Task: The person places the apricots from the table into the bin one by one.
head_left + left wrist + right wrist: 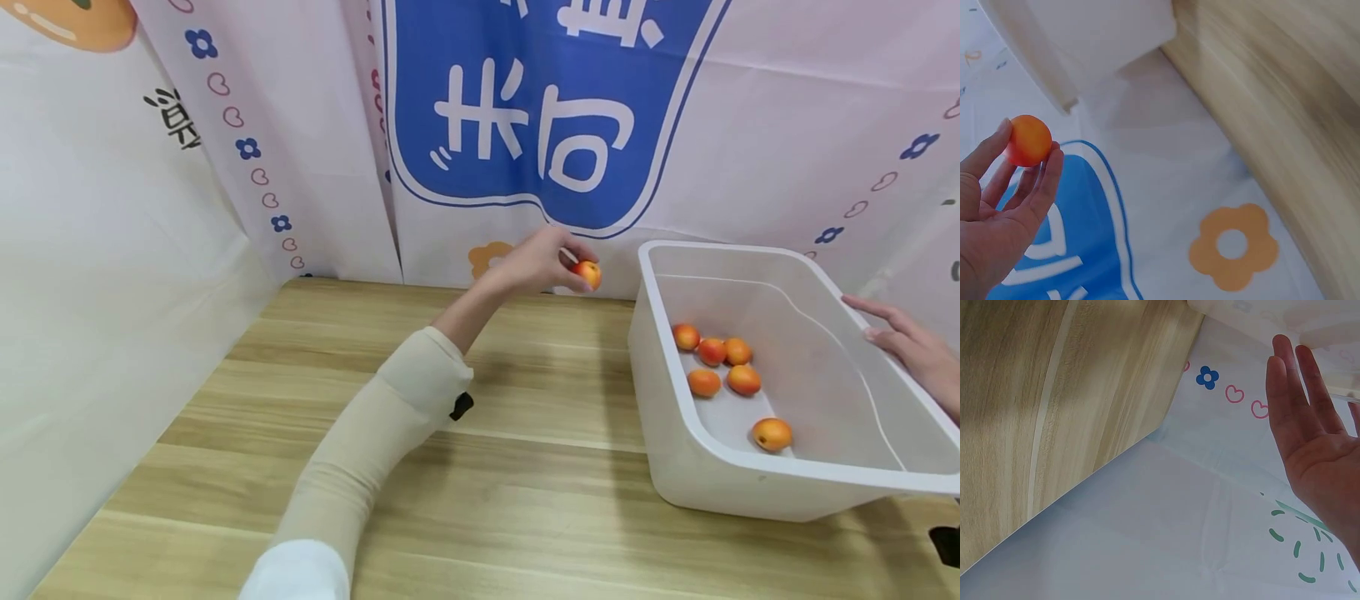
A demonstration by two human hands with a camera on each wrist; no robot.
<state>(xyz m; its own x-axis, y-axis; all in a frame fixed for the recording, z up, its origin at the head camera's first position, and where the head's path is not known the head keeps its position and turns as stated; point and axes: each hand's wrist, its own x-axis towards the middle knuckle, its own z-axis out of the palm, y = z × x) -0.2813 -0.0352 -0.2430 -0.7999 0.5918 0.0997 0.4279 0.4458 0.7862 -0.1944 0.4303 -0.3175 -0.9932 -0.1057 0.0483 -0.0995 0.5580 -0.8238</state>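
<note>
In the head view my left hand (538, 262) is above the back edge of the table, left of a white plastic bin (678, 400). Between thumb and fingertips it pinches a small round orange-red fruit (589, 275), apricot-like in look. The left wrist view shows the same fruit (1030, 140) with the fingers beneath it. Several similar fruits (744, 380) lie on the bin's floor, mostly toward its left side. At the bin's right rim, my right hand (911, 346) rests its fingers on the edge. Those fingers are nearly straight in the right wrist view.
The bin stands on the right part of a wood-grain table (525, 500). Right behind the table hangs a white printed cloth (315, 125) with a blue sign (495, 179). Another white sheet (97, 292) borders the left side.
</note>
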